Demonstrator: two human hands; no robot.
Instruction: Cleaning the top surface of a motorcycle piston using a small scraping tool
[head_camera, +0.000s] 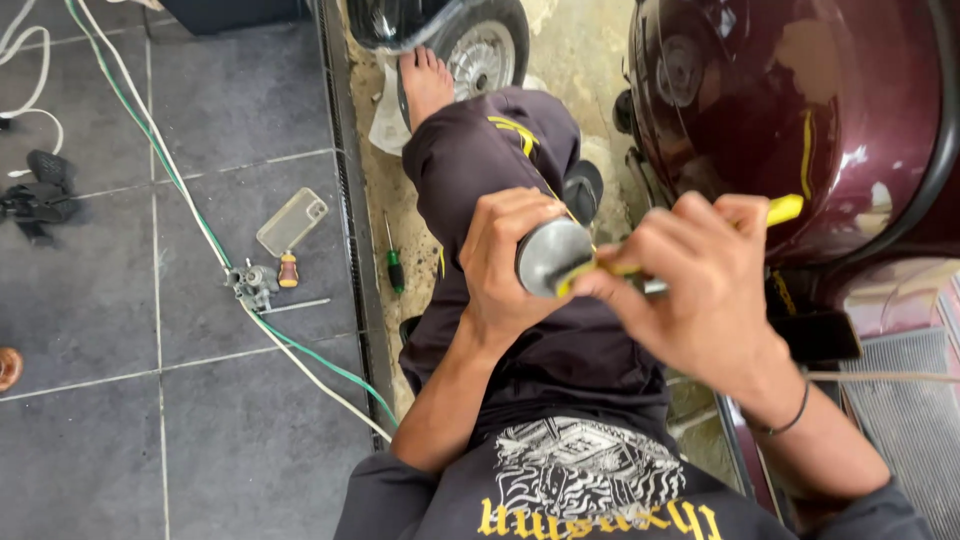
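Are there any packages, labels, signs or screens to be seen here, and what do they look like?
Phone: lies flat on the grey floor tiles left of the person's leg, a rounded rectangle in a clear case; only its back shows.
Printed design: on the dark shirt at the bottom edge, a white drawing above yellow lettering.
No packages or signs in view.

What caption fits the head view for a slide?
Seated person's left hand grips a grey metal cylinder while the right hand works a yellow-handled tool against it.
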